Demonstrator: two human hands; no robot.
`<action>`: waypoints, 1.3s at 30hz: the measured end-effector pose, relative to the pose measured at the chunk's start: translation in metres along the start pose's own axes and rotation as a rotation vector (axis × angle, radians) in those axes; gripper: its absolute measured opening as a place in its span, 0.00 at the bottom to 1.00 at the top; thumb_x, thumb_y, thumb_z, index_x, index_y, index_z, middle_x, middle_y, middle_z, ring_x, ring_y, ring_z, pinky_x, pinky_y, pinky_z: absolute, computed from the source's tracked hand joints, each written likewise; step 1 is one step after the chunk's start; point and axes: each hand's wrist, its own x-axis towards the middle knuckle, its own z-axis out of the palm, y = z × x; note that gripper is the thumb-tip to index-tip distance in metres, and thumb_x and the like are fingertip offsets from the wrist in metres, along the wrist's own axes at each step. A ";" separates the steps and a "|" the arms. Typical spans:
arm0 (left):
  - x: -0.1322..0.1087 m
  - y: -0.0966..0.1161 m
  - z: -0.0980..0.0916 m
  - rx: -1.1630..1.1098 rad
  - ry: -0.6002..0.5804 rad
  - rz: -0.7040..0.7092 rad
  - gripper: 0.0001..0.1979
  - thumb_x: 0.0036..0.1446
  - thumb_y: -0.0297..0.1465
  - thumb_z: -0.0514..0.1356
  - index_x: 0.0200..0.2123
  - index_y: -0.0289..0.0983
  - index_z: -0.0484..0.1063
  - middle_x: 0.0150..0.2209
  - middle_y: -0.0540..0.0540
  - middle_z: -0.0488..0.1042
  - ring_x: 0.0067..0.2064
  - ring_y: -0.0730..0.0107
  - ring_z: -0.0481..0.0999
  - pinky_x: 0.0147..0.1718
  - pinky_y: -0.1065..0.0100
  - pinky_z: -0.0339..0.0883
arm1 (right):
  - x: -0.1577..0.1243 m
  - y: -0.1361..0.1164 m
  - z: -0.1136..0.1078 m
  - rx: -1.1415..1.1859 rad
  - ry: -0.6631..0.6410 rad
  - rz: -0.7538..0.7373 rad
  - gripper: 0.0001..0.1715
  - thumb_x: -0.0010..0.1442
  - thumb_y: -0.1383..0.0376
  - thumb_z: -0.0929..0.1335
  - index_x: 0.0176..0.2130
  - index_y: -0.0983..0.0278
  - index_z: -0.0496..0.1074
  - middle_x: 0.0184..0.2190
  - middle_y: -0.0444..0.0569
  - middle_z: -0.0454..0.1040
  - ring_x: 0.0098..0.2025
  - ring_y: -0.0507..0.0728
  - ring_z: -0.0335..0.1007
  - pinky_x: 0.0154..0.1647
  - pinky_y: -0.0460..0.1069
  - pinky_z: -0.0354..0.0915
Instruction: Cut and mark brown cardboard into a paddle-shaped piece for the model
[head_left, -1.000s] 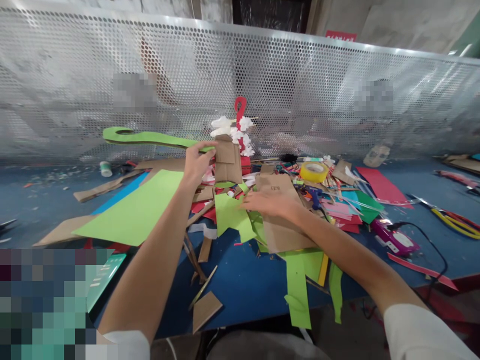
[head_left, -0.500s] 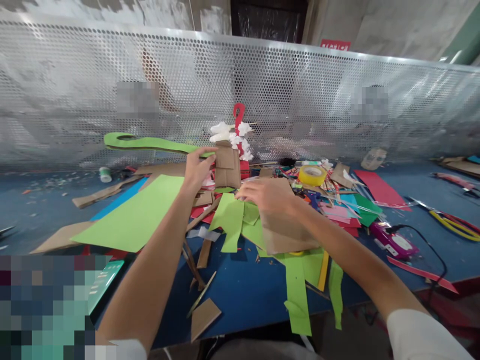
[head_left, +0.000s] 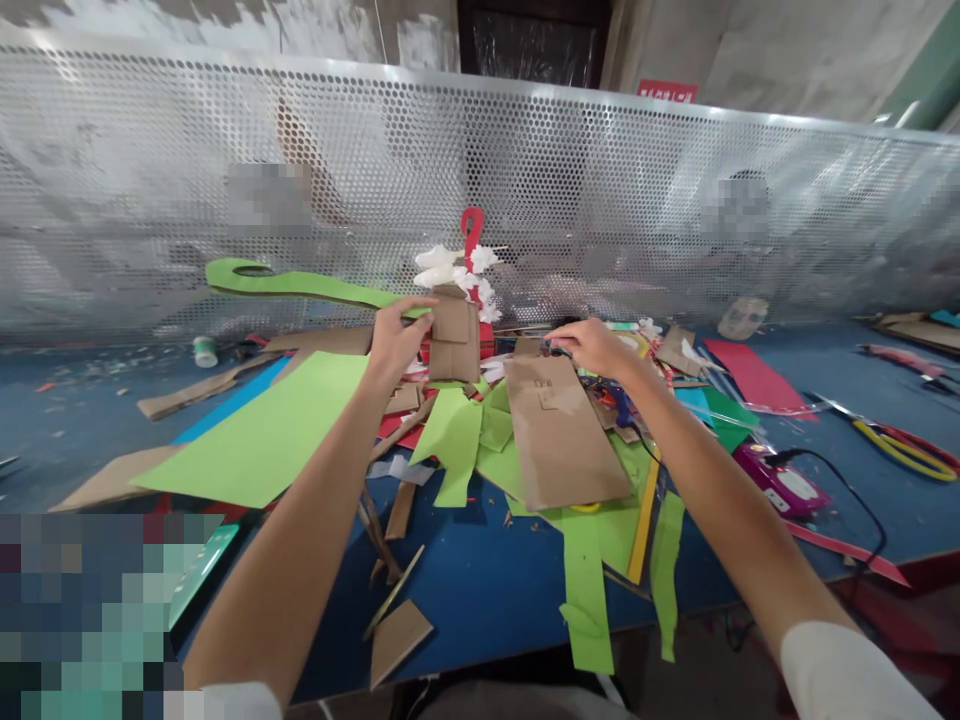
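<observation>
Blue worktable (head_left: pixel 480 590), backed along its far side by a perforated metal screen (head_left: pixel 375 170). Left hand (head_left: pixel 397 340): toward the far side, left of centre, fingers pinched on the right end of a green hooked strip (head_left: pixel 315 284), which extends leftward in front of the screen, its curled end at the far left. Just right of those fingertips, a folded cardboard piece (head_left: pixel 454 325), upright; contact with the fingers cannot be told. Behind it, white paper flowers (head_left: pixel 484 260) and a red hooked strip (head_left: pixel 471 225). Right hand (head_left: pixel 596 350): right of centre, over the far part of the clutter, fingers bent and close together; whether they hold anything cannot be told. Nearer than that hand, a flat cardboard panel (head_left: pixel 566 435), lying upon green scraps. To its left, a torn green piece (head_left: pixel 454 440); at its near right, a yellow strip (head_left: pixel 641 535). One long green strip (head_left: pixel 589 600) overhangs the near edge. Left side: a large green sheet (head_left: pixel 285 430), beside a blue strip (head_left: pixel 225 405). Right side: a red sheet (head_left: pixel 754 370), farther; a purple device (head_left: pixel 780 480) with black cable (head_left: pixel 847 480), nearer; a yellow-and-red-handled tool (head_left: pixel 907 450), far right. Near edge, left of centre: one cardboard offcut (head_left: pixel 401 640).
</observation>
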 end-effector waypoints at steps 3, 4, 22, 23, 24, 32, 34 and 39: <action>-0.002 0.001 0.000 0.039 -0.010 0.071 0.20 0.52 0.34 0.63 0.47 0.35 0.86 0.44 0.42 0.84 0.44 0.59 0.78 0.47 0.63 0.72 | 0.004 0.009 0.009 -0.081 -0.040 0.029 0.24 0.70 0.71 0.65 0.57 0.67 0.85 0.54 0.58 0.86 0.56 0.65 0.83 0.58 0.53 0.69; -0.003 0.002 0.000 0.055 -0.011 0.072 0.20 0.53 0.34 0.63 0.47 0.35 0.86 0.43 0.43 0.84 0.42 0.60 0.78 0.46 0.63 0.72 | 0.004 0.011 0.011 -0.101 -0.049 0.038 0.24 0.70 0.72 0.64 0.57 0.67 0.85 0.54 0.59 0.86 0.57 0.65 0.83 0.58 0.53 0.69; -0.007 0.009 0.005 0.088 -0.027 0.093 0.17 0.53 0.34 0.63 0.44 0.36 0.86 0.46 0.41 0.85 0.48 0.55 0.80 0.51 0.61 0.73 | 0.003 0.002 0.007 -0.068 -0.038 0.065 0.20 0.75 0.68 0.62 0.52 0.65 0.83 0.46 0.55 0.87 0.48 0.60 0.81 0.52 0.49 0.66; -0.006 0.009 0.004 0.093 -0.031 0.092 0.18 0.53 0.34 0.63 0.44 0.35 0.86 0.46 0.41 0.85 0.47 0.55 0.80 0.51 0.61 0.73 | 0.003 0.002 0.006 -0.064 -0.049 0.053 0.20 0.75 0.67 0.63 0.52 0.65 0.83 0.46 0.55 0.87 0.49 0.60 0.81 0.53 0.49 0.66; -0.006 0.008 0.004 0.100 -0.037 0.088 0.18 0.53 0.34 0.63 0.45 0.35 0.86 0.46 0.41 0.85 0.47 0.56 0.80 0.51 0.61 0.73 | 0.003 0.002 0.006 -0.062 -0.054 0.037 0.19 0.75 0.67 0.63 0.52 0.65 0.83 0.47 0.56 0.86 0.50 0.60 0.80 0.54 0.49 0.66; -0.005 0.003 0.003 0.098 -0.041 0.116 0.18 0.54 0.34 0.63 0.45 0.36 0.86 0.47 0.41 0.86 0.44 0.57 0.81 0.46 0.62 0.74 | 0.003 0.007 0.010 0.157 -0.017 0.002 0.24 0.77 0.61 0.61 0.60 0.69 0.78 0.42 0.55 0.84 0.39 0.57 0.76 0.46 0.49 0.68; -0.006 0.004 0.003 0.117 -0.039 0.127 0.18 0.55 0.34 0.62 0.45 0.36 0.86 0.48 0.41 0.86 0.47 0.55 0.82 0.47 0.62 0.74 | 0.003 0.008 0.012 0.250 -0.020 0.011 0.25 0.77 0.61 0.61 0.63 0.69 0.76 0.40 0.54 0.82 0.35 0.55 0.72 0.40 0.48 0.67; -0.006 0.006 0.003 0.146 -0.048 0.104 0.19 0.55 0.34 0.61 0.47 0.36 0.86 0.49 0.42 0.86 0.47 0.55 0.83 0.48 0.61 0.75 | 0.002 0.009 0.012 0.502 0.011 -0.014 0.21 0.75 0.61 0.63 0.60 0.66 0.75 0.38 0.49 0.76 0.31 0.52 0.65 0.31 0.46 0.65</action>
